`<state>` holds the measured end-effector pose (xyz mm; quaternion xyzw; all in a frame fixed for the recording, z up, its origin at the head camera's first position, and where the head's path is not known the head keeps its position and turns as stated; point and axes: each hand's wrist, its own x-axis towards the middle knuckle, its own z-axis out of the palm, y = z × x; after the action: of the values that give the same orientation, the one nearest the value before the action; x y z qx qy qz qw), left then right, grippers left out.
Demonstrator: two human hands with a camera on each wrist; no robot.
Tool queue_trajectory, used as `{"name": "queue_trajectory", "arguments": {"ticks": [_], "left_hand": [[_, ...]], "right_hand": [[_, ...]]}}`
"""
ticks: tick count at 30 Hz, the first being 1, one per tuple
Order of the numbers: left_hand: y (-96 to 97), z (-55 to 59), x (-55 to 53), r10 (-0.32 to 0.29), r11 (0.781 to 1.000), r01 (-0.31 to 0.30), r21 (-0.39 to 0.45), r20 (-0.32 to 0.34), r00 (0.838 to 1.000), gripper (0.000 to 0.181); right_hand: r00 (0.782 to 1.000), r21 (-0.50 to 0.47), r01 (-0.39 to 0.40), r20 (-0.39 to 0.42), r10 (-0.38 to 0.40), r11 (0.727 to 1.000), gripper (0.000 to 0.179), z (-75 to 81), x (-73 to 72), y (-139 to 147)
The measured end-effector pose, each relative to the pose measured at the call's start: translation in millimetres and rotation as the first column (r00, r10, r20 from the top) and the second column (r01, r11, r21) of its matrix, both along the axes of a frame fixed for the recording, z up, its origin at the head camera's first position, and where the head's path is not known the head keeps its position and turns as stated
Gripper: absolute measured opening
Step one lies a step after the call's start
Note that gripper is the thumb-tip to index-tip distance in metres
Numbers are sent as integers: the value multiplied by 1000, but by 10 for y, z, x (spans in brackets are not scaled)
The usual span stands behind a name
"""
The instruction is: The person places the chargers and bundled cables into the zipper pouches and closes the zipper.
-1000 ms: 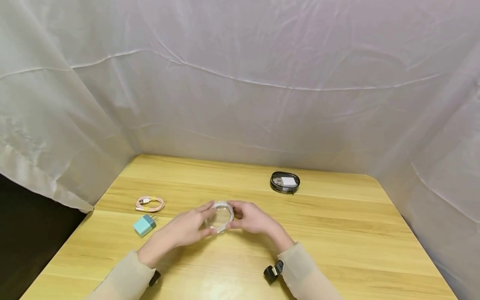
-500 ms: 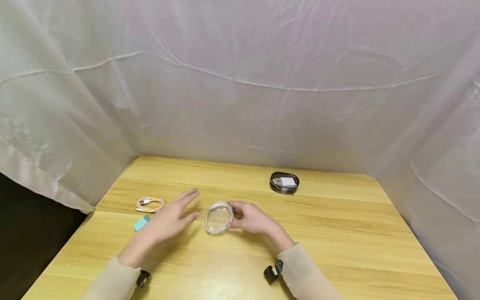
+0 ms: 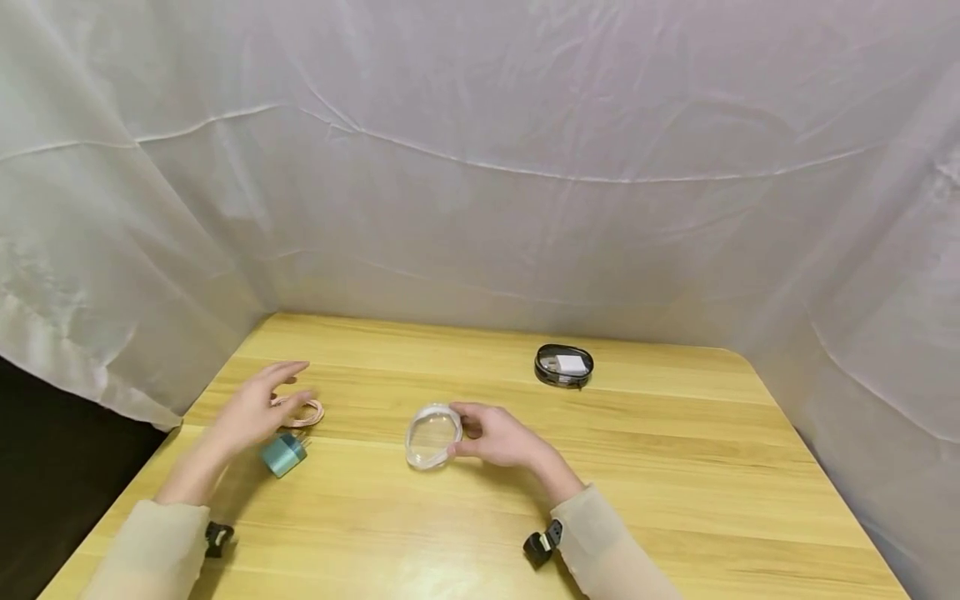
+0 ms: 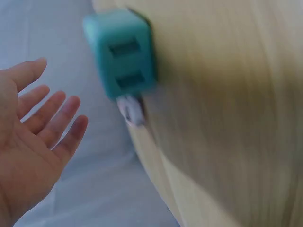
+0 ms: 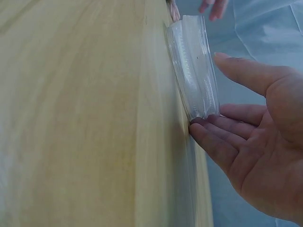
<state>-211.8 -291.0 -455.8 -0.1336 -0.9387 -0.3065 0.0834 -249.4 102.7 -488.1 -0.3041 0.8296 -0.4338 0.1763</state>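
A clear round plastic case (image 3: 411, 446) with a whitish rim stands on the table, and my right hand (image 3: 501, 435) holds its right side between thumb and fingers. In the right wrist view, the fingertips touch the lower end of the case (image 5: 191, 71). My left hand (image 3: 251, 412) hovers over a coiled pink cable (image 3: 313, 414) with its fingers extended, holding nothing; it partly hides the coil. Just in front of the cable lies a teal plug charger (image 3: 282, 456) with metal prongs. The left wrist view shows two slots in the charger (image 4: 124, 52).
Toward the back of the wooden table (image 3: 660, 467) sits a black oval case (image 3: 564, 381) with a white charger (image 3: 572, 364) showing through its top. Pale curtains (image 3: 480, 233) enclose the back and sides. The table's left edge borders a dark area.
My left hand has let go of the clear round case and moved left, passing over the teal charger to the pink cable. The right hand has stayed on the case.
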Motion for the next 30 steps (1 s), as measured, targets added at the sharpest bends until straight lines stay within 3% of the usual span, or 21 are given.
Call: {"name": "queue_trajectory", "arguments": {"ticks": [6,17,25,30], "left_hand": [[-250,-79,-45,-38,999,42,-35,92,995,54],[-513,-228,-114,-106,991,117,-69,151,983,64],[-527,-256,-157,-95,990,112,-87,181,979,59],[-429,-203,-260,-85,989,106,-98,201,976,55]], "right_hand": [[1000,3,4,-1,-4,1000,78,-2,9,-11],[1000,11,8,-4,-8,1000,78,28,20,-11],[1000,17,-1,-23,2,1000,80,22,4,-23],[1000,22,4,-26,-3,1000,81,17,-3,-33]]}}
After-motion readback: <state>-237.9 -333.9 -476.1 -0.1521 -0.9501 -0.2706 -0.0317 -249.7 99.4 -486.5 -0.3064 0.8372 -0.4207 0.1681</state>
